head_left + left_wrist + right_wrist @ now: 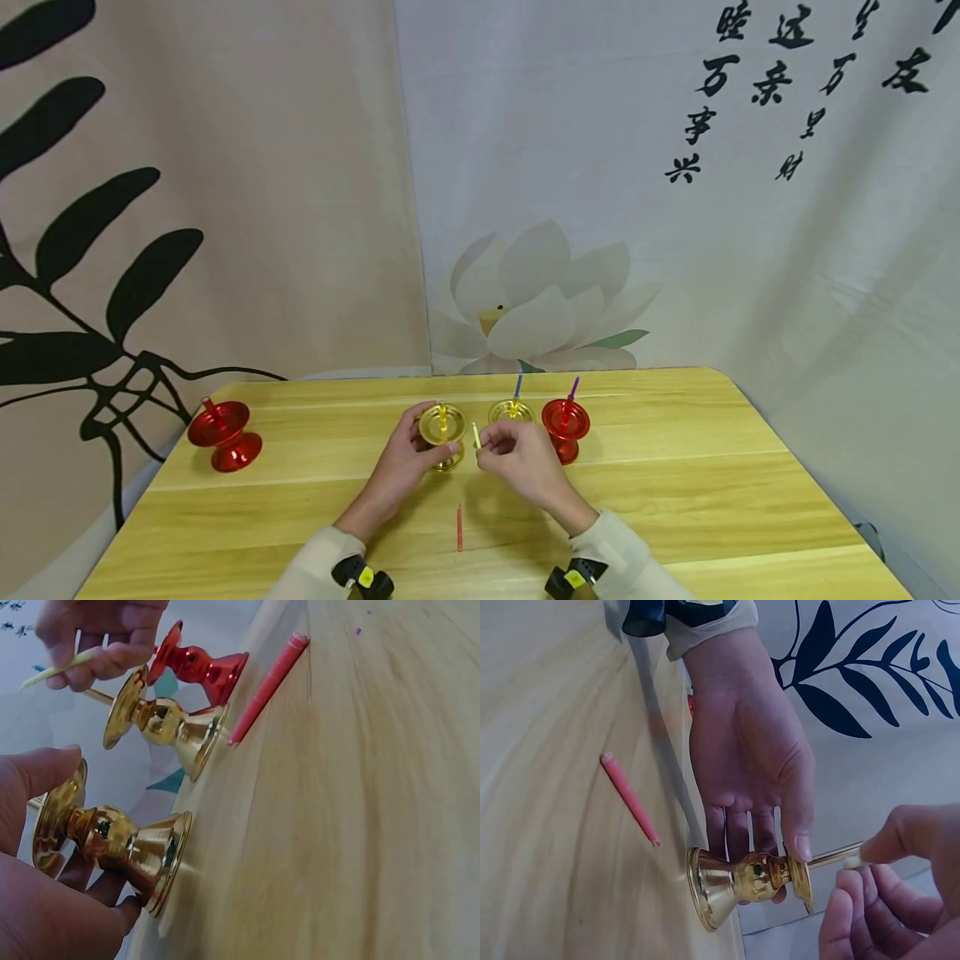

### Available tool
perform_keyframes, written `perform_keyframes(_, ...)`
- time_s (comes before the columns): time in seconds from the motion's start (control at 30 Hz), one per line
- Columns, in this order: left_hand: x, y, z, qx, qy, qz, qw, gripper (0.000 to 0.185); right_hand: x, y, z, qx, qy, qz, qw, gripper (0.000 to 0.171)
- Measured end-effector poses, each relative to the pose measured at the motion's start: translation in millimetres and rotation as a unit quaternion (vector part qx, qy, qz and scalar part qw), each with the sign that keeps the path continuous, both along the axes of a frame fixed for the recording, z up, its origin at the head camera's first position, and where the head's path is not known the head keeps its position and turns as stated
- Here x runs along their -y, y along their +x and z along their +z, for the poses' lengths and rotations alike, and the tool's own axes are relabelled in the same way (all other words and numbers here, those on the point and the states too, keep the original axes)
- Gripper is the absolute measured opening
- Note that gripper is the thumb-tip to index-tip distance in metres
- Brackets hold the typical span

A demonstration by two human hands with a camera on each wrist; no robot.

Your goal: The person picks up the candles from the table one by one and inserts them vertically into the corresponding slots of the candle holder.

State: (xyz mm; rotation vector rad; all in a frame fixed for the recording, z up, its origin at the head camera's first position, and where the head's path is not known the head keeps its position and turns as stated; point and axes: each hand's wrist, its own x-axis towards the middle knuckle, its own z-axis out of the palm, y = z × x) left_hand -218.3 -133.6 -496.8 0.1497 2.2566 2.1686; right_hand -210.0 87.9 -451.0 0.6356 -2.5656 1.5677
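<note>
My left hand (401, 462) grips a gold candle holder (442, 423) around its dish, thumb on the near side. The holder stands upright, with a thin gold tube rising from its dish. Just to the right, my right hand (521, 462) pinches a thin pale yellow candle (476, 435) between thumb and fingers. In the right wrist view, the candle's end (853, 862) is close to the tube's tip; whether they touch I cannot tell. Behind the right hand is a second gold holder (512, 408) with a blue candle (518, 383) upright in it.
A red holder (566, 422) bearing a purple candle (573, 387) stands right of the gold ones. Another red holder (237, 452) is near the table's left edge. One red candle (460, 530) lies on the wooden table (712, 492) between the forearms. Printed curtains hang behind.
</note>
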Motion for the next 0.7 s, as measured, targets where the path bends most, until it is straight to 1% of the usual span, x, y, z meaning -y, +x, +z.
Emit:
perform_keyframes(0.17, -4, -0.2, 0.9, -0.001, -0.004, -0.003, 1.0, 0.079, 2, -4.3, 1.0, -0.011, -0.009, -0.017, 1.0, 0.007)
perform_keyframes(0.43, -10, -1.6, 1.1, -0.001, -0.009, -0.001, 1.0, 0.079, 7, -14.7, 3.3, -0.049, -0.021, -0.031, 0.998, 0.005)
perform_keyframes(0.7, -16, -2.8, 1.0, -0.002, -0.007, -0.004, 1.0, 0.077, 15, -21.2, 15.9, -0.059, -0.036, -0.035, 0.997, 0.006)
